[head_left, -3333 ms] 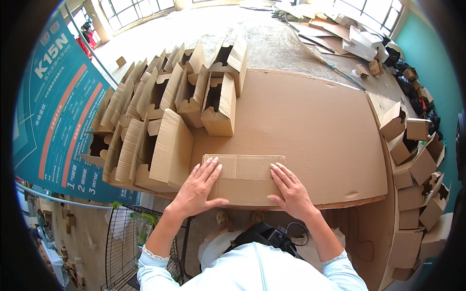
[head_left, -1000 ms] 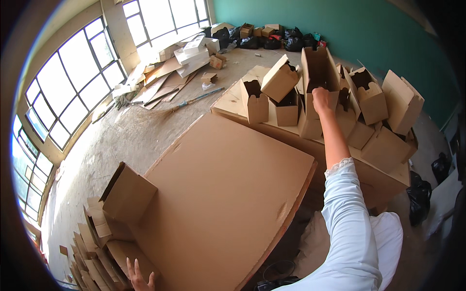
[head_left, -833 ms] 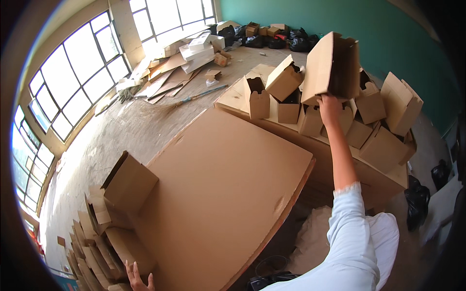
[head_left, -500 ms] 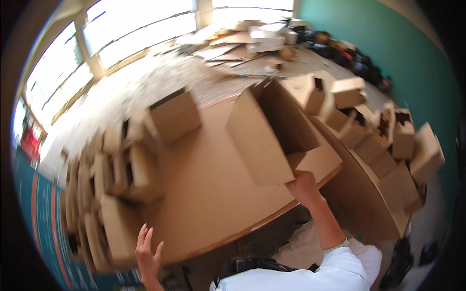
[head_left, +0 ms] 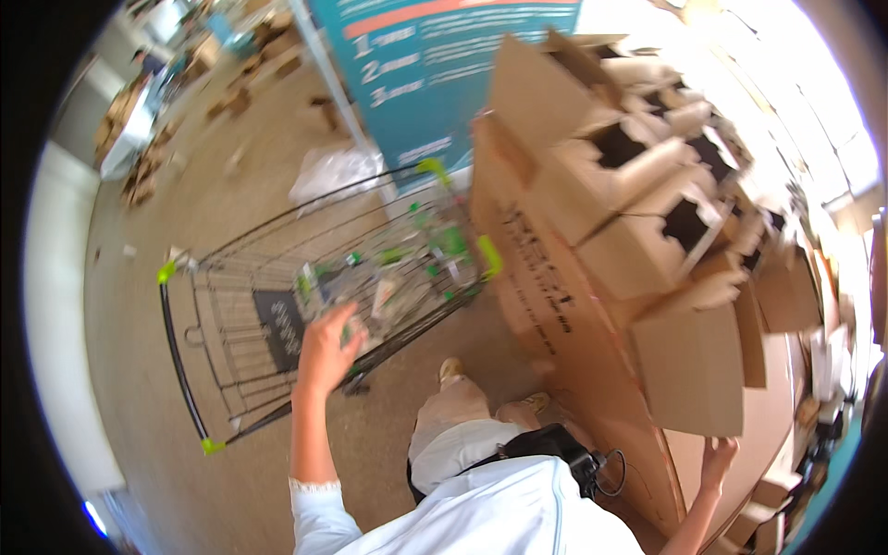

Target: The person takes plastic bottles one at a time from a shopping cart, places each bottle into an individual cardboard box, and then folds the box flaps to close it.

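Your R hand (head_left: 721,455) has its fingers pinched on the lower edge of an open cardboard box (head_left: 692,375), at the near side of the table (head_left: 770,413), next to the packed open boxes (head_left: 638,245). Can't tell if it rests on the tabletop or hangs just above. Box looks empty, so prob. light, stiff along folds, flaps bendy; not slippery, but it'd crush if squeezed. Best hold: a folded edge or corner, thumb vs. fingers, not a loose flap. Your L hand (head_left: 331,350) is over the wire cart (head_left: 181,359), fingers loosely parted; contact w/ the clear bottles (head_left: 387,294) unclear. Table's cardboard-covered. Floor (head_left: 236,486) is bare, dull; plastic bag (head_left: 335,178) nr the blue-green banner (head_left: 435,102).
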{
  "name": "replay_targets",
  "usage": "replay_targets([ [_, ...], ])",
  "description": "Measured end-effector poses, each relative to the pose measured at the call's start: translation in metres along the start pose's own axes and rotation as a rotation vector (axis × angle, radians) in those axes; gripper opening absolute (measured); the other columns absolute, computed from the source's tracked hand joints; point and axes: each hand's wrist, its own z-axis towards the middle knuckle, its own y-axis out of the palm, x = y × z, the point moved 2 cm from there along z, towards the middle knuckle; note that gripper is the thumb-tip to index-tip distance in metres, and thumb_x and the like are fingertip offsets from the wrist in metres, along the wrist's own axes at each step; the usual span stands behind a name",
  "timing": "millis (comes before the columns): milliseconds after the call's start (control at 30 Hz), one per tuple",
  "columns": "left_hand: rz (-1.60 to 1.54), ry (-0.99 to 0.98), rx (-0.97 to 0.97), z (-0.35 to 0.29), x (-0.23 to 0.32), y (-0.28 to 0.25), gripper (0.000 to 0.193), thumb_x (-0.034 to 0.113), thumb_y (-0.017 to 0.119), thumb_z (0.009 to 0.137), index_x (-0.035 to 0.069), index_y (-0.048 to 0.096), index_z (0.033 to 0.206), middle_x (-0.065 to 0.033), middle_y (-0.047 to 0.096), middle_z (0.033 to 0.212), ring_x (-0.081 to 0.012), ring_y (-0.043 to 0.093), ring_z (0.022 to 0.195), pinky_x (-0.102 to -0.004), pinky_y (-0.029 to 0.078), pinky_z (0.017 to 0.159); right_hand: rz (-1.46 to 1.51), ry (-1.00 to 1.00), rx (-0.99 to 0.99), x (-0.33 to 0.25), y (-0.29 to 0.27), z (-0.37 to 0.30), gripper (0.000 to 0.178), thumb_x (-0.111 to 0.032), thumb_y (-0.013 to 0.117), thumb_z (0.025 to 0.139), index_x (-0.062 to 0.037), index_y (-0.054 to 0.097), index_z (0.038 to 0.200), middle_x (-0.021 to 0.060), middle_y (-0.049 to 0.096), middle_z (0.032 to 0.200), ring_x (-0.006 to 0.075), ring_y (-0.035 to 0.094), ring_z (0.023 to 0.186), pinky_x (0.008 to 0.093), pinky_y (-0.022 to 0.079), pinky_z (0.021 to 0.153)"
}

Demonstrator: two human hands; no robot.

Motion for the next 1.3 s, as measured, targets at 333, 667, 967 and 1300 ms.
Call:
replay_targets([
  [333, -0.004, -0.590, -0.324, 0.023, -0.262, 0.096, 0.047, 0.024, 0.076, 0.080, -0.002, 0.064, 0.117, -0.0203, 0.068, 0.108, -0.0304, 0.067, 0.098, -0.0411, 0.054, 0.082, -0.454, 0.153, -0.185, -0.050, -0.034, 0.011, 0.051, -0.001, 0.070, 0.085, -0.0027, 0.048, 0.130, 0.0079, 0.056, 0.125, 0.0194, 0.051, 0.119, 0.0333, 0.042, 0.101],
  [667, 0.129, -1.012, -0.689, -0.020, -0.352, 0.238, 0.079, 0.037, 0.087, 0.065, -0.010, 0.056, 0.121, -0.0215, 0.064, 0.117, -0.0349, 0.065, 0.102, -0.0411, 0.054, 0.087, -0.755, 0.155, 0.019, -0.054, -0.058, 0.009, 0.041, -0.012, 0.074, 0.085, -0.0013, 0.057, 0.120, 0.0089, 0.064, 0.114, 0.0191, 0.061, 0.103, 0.0321, 0.050, 0.088],
  [967, -0.023, -1.291, -0.268, -0.024, -0.350, 0.247, 0.103, 0.035, 0.091, 0.057, -0.010, 0.038, 0.133, -0.0261, 0.061, 0.120, -0.0360, 0.062, 0.109, -0.0413, 0.052, 0.091, -0.261, 0.058, -0.358, -0.020, -0.140, 0.044, 0.039, -0.002, 0.061, 0.092, -0.0028, 0.050, 0.129, 0.0109, 0.058, 0.124, 0.0208, 0.059, 0.110, 0.0348, 0.051, 0.096],
  [1300, -0.516, -0.966, 0.099, 0.011, -0.267, 0.168, 0.068, 0.023, 0.085, 0.065, -0.003, 0.052, 0.119, -0.0183, 0.064, 0.112, -0.0313, 0.064, 0.098, -0.0396, 0.052, 0.082, -0.512, 0.038, -0.072, -0.035, -0.081, -0.009, 0.032, 0.002, 0.063, 0.090, -0.0038, 0.050, 0.118, 0.0077, 0.054, 0.121, 0.0186, 0.056, 0.111, 0.0329, 0.050, 0.096],
])
